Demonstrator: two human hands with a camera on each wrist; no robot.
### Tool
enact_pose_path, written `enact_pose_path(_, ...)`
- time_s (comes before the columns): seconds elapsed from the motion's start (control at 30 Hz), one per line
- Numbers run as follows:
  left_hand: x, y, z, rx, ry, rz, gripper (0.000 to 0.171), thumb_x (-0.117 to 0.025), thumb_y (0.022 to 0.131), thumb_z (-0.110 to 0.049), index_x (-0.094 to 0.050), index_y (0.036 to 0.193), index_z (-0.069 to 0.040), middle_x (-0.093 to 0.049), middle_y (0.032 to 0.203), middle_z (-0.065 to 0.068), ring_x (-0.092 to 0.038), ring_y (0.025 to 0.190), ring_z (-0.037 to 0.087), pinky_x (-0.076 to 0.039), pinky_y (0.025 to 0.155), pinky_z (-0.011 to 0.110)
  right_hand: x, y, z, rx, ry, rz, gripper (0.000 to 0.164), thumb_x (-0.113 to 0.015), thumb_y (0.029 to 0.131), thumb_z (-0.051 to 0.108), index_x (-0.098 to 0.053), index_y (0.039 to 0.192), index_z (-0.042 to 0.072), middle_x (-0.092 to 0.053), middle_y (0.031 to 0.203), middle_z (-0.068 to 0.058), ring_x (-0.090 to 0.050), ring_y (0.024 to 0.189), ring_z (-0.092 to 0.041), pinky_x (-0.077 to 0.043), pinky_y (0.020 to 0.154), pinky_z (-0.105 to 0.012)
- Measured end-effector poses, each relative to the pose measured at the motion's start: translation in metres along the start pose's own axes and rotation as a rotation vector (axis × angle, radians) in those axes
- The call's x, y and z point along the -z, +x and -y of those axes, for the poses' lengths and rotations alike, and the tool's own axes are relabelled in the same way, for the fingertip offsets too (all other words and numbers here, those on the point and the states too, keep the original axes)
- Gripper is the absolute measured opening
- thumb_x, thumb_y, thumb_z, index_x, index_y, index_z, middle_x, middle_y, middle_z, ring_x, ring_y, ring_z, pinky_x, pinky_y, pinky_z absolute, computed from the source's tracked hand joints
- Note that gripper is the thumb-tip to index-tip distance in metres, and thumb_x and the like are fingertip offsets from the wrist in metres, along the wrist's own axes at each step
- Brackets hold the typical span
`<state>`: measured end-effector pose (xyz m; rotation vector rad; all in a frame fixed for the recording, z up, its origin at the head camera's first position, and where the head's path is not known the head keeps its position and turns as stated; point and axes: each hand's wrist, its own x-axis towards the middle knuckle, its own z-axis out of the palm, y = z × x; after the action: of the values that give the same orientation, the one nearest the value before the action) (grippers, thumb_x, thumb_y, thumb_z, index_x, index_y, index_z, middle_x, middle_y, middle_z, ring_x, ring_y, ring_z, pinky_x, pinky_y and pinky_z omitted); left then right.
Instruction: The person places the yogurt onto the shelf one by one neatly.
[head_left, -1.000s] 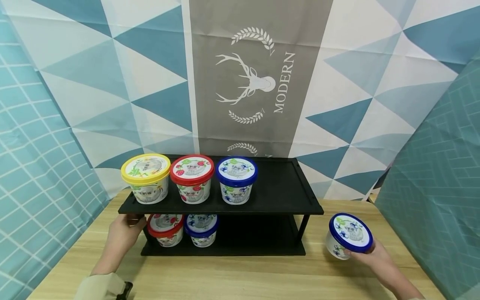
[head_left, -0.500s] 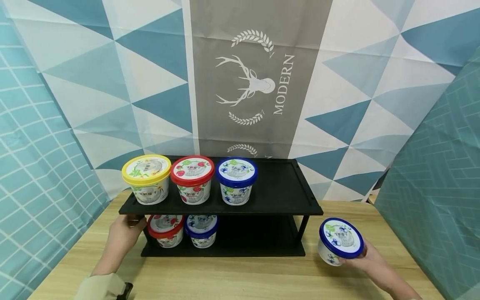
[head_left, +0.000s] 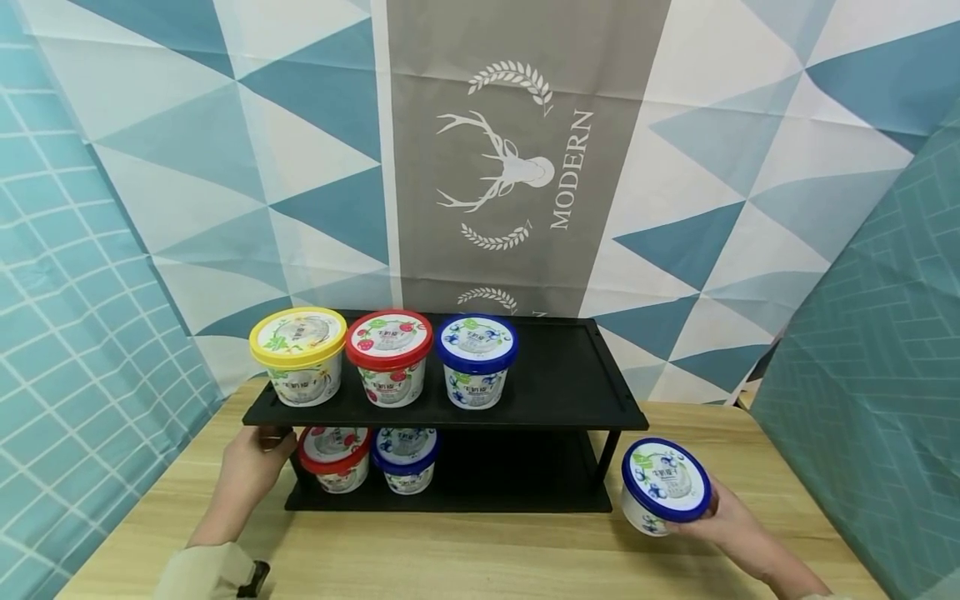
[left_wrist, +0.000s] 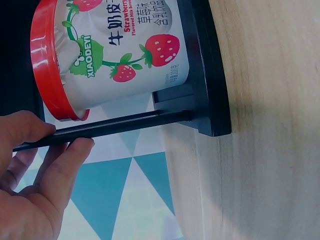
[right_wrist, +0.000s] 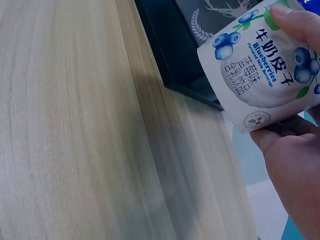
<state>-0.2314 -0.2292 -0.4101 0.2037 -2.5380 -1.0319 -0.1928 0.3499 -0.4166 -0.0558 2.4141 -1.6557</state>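
Observation:
My right hand [head_left: 723, 521] grips a blue-lidded blueberry milk cup [head_left: 666, 483], tilted, just off the right end of a black two-tier rack [head_left: 570, 375]. In the right wrist view, thumb and fingers wrap the cup [right_wrist: 262, 65] from both sides. At the rack's left end, my left hand [head_left: 251, 467] pinches the thin upright post [left_wrist: 120, 125], thumb on one side and fingers on the other. Closest to that hand on the lower shelf stands a red-lidded strawberry cup [head_left: 335, 461], with a blue-lidded cup [head_left: 406, 461] to its right.
Along the top shelf stand a yellow-lidded cup [head_left: 298, 357], a red-lidded cup [head_left: 390, 358] and a blue-lidded cup [head_left: 477, 361]. The rack rests on a wooden table [head_left: 450, 554]. Patterned cloth [head_left: 525, 167] hangs behind, with teal cloth panels at both sides.
The right hand has carried the blueberry cup leftward and slightly nearer, toward the rack's right end. The left hand stays at the left post.

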Motion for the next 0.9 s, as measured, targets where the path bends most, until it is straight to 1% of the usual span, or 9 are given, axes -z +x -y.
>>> enact_pose_path(0.13,0.0,0.0,0.0,-0.011,0.0,-0.003,0.028,-0.053,0.083,-0.015,-0.049,0.107,-0.001,-0.059,0.097,0.025,-0.058,0.09,0.039,-0.051,0.068,0.04,-0.003,0.0,0.003,0.021,0.001,0.033,0.091,-0.071,0.07,0.01,-0.01,0.137,-0.002,-0.028,0.134,-0.028,-0.042,0.117,-0.031,-0.047,0.086,-0.029)
enact_pose_path(0.17,0.0,0.0,0.0,-0.012,-0.002,-0.003,0.028,-0.053,0.083,-0.015,-0.049,0.107,-0.001,-0.059,0.097,0.025,-0.058,0.091,0.039,-0.051,0.069,0.042,-0.003,0.0,0.003,0.028,-0.001,0.041,0.091,-0.071,0.07,0.01,-0.009,0.137,-0.002,-0.028,0.134,-0.029,-0.043,0.117,-0.03,-0.047,0.087,-0.029)
enact_pose_path(0.27,0.001,-0.001,0.001,-0.011,-0.003,-0.002,0.027,-0.053,0.083,-0.014,-0.05,0.106,0.0,-0.059,0.097,0.025,-0.058,0.091,0.039,-0.051,0.069,0.041,-0.005,0.0,0.004,0.027,0.002,0.06,0.092,-0.071,0.07,0.01,-0.01,0.137,-0.002,-0.028,0.134,-0.028,-0.043,0.116,-0.029,-0.047,0.087,-0.028)
enact_pose_path(0.33,0.001,-0.001,0.001,-0.01,-0.004,0.0,0.027,-0.053,0.083,-0.014,-0.049,0.106,0.0,-0.059,0.097,0.025,-0.058,0.091,0.039,-0.051,0.069,0.041,-0.005,0.001,0.005,0.03,-0.004,0.068,0.091,-0.071,0.07,0.011,-0.01,0.136,-0.003,-0.028,0.134,-0.029,-0.043,0.117,-0.031,-0.047,0.088,-0.031)
enact_pose_path(0.53,0.001,0.0,0.001,-0.007,-0.004,-0.004,0.027,-0.054,0.083,-0.014,-0.049,0.105,0.0,-0.059,0.096,0.025,-0.058,0.09,0.039,-0.051,0.069,0.041,-0.01,0.006,0.007,0.007,-0.006,0.074,0.092,-0.073,0.069,0.013,-0.012,0.137,0.0,-0.028,0.135,-0.027,-0.039,0.12,-0.037,-0.044,0.092,-0.04)
enact_pose_path(0.7,0.001,-0.001,0.001,0.0,-0.002,0.001,0.027,-0.053,0.083,-0.014,-0.049,0.106,0.0,-0.058,0.097,0.025,-0.058,0.09,0.039,-0.051,0.068,0.039,-0.016,0.008,0.009,-0.011,-0.014,0.073,0.091,-0.073,0.07,0.016,-0.013,0.137,0.003,-0.029,0.136,-0.025,-0.036,0.121,-0.039,-0.043,0.093,-0.044)
enact_pose_path(0.8,0.001,-0.001,0.001,-0.002,0.0,0.001,0.027,-0.053,0.083,-0.015,-0.049,0.106,-0.001,-0.058,0.097,0.025,-0.058,0.09,0.038,-0.051,0.067,0.037,-0.02,0.009,0.009,0.003,-0.009,0.08,0.091,-0.073,0.069,0.015,-0.014,0.138,0.004,-0.03,0.136,-0.025,-0.036,0.122,-0.04,-0.043,0.093,-0.044)
enact_pose_path(0.9,0.0,0.0,0.002,-0.014,-0.003,-0.009,0.027,-0.053,0.082,-0.014,-0.049,0.106,-0.001,-0.058,0.096,0.025,-0.058,0.089,0.039,-0.051,0.067,0.039,-0.024,0.011,0.01,0.01,-0.009,0.081,0.091,-0.073,0.069,0.014,-0.014,0.138,0.005,-0.031,0.136,-0.024,-0.035,0.122,-0.04,-0.042,0.093,-0.045)
